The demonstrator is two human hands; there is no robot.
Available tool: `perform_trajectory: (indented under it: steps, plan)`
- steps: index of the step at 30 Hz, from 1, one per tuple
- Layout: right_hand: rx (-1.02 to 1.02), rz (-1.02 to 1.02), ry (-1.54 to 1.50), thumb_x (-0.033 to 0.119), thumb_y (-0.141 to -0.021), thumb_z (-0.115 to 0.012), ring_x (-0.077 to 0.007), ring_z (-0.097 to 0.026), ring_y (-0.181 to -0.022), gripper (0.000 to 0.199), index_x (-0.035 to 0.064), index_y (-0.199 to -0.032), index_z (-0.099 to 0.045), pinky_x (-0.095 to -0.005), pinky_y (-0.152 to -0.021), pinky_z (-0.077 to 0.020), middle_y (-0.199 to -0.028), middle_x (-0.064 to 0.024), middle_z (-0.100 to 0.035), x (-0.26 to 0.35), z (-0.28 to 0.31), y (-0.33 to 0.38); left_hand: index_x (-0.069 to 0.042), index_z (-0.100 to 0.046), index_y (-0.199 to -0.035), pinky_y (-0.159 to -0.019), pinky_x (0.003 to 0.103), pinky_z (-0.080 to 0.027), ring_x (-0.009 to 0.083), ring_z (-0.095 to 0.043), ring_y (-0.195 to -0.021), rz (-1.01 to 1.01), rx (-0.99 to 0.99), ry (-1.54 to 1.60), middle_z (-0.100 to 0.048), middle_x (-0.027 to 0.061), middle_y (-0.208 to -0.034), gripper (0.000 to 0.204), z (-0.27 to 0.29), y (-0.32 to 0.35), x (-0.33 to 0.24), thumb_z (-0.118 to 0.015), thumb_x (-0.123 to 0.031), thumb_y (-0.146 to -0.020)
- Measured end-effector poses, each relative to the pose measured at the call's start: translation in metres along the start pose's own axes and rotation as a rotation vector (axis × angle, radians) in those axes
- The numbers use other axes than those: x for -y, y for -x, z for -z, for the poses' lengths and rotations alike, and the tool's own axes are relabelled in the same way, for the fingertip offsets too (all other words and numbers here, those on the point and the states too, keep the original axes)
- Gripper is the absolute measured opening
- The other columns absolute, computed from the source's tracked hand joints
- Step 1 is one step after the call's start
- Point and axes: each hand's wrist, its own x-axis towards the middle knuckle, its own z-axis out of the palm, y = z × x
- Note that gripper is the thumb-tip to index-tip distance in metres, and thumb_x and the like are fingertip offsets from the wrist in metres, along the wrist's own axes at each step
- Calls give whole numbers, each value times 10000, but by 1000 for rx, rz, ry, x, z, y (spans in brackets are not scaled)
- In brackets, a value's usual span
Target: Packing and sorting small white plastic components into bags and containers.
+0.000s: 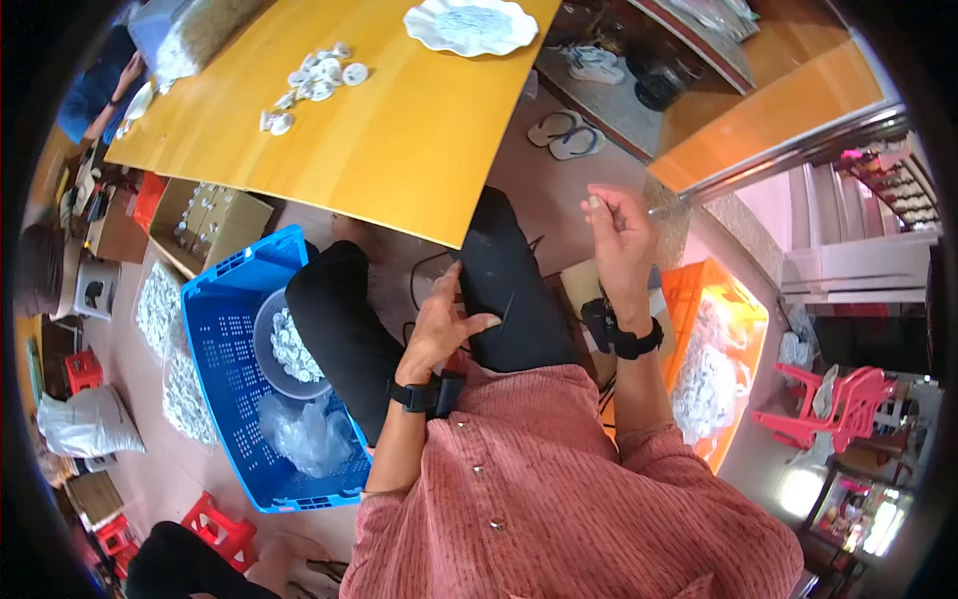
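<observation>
The person sits in a pink corduroy shirt (559, 479), black-trousered knees up; the left hand (446, 324) lies open, fingers spread, on the right thigh, beside a black wrist strap (424, 395); the right hand (621, 232) is raised and pinched shut on a small white piece (596, 203) at its fingertips. Just left of the knees stands a blue crate (225, 329) holding a grey bowl (265, 344) of white parts; to the right, an orange crate (733, 304) with bagged white pieces. Farther off, the yellow tabletop (399, 130) carries a scatter of white caps (314, 82) and a white scalloped dish (471, 27).
</observation>
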Motion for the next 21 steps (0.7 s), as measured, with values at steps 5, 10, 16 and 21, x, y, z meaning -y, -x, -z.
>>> perform_trajectory:
  steps: [5, 10, 16, 21]
  plan:
    - [-50, -39, 67, 21, -908, -585, -88, -621, -809, 101, -1, -986, -645, -225, -722, -491, -930, -50, -649, -10, 31, -11, 102, -458, -1283, -722, 332, -546, 286, -681, -888, 187, 76, -50, -661, 257, -1025, 767, -1, -7, -8, -851, -148, -673]
    - [-85, -58, -23, 44, -908, -595, -86, -597, -766, 108, 4, -993, -648, -223, -705, -475, -908, -44, -639, -22, 38, -5, 103, -579, -1083, -746, 392, -526, 362, -672, -832, 172, 56, -220, -677, 240, -894, 577, -6, 1, 4, -844, -180, -655]
    - [5, -46, 134, 35, -890, -614, -105, -601, -804, 115, 11, -996, -650, -241, -726, -477, -899, -35, -636, -40, 39, 9, 80, -620, -832, -735, 474, -486, 452, -615, -855, 78, 179, -443, -626, 305, -867, 423, -8, -6, -11, -775, -298, -723]
    - [194, -145, 82, 49, -934, -579, -105, -624, -847, 141, 7, -1055, -638, -231, -757, -501, -931, -28, -635, -27, 14, 27, 69, -632, -853, -720, 462, -496, 428, -632, -819, 53, 85, -359, -640, 281, -834, 420, -14, 2, -11, -753, -324, -768]
